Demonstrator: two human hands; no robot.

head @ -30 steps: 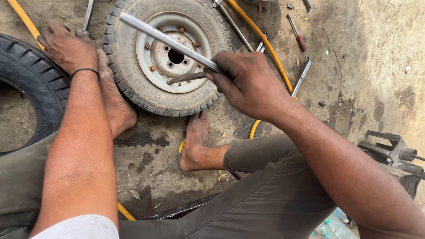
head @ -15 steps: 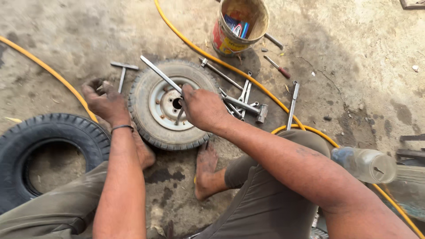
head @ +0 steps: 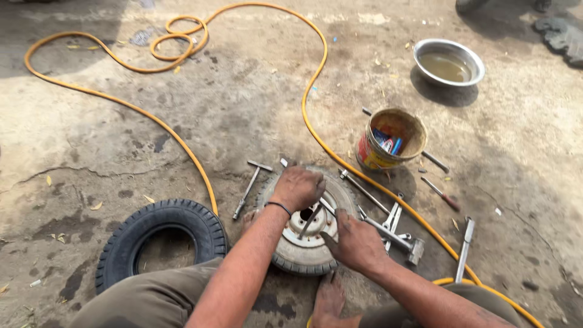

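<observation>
A small grey-tyred wheel with a pale steel rim (head: 303,252) is laid flat on the cracked concrete ground (head: 182,121), and on its far edge the left hand (head: 297,187) is pressed with fingers curled, though what it grips cannot be told. At the near side of that wheel's hub a thin metal bar (head: 311,220) is grasped by the right hand (head: 357,243). Left of the wheel a bare black rubber tyre (head: 161,234) is laid, just beyond it a T-handled steel wrench (head: 250,185), and behind it to the right a rusty round tin of tools (head: 388,138) beside a long yellow hose (head: 316,121).
</observation>
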